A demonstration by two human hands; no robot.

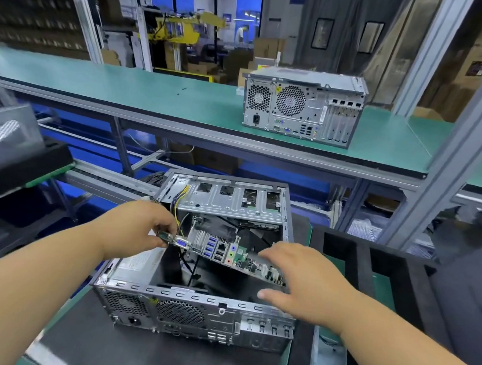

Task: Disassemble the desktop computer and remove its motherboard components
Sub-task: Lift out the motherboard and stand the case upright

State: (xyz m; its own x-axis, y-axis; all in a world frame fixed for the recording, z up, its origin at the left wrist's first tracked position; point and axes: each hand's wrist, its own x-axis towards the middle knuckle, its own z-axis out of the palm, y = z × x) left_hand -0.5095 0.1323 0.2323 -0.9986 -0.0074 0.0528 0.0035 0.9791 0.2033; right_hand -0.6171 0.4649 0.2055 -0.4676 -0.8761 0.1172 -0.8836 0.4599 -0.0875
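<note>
An open grey desktop case [200,305] lies on its side on a dark mat, rear panel toward me. The motherboard [219,249] is tilted up above the case opening, its port edge with blue USB and VGA sockets facing me. My left hand [139,227] pinches the board's left end at the connectors. My right hand [304,280] has its fingers spread and straight, lying on the board's right end over the case. Yellow and black cables [178,207] hang beside the drive cage [233,198].
A second, closed desktop case [302,104] stands on the green upper shelf [127,87]. Black foam trays [383,262] sit to the right. Another dark unit [10,136] rests at the left. Metal frame posts [441,176] rise on the right side.
</note>
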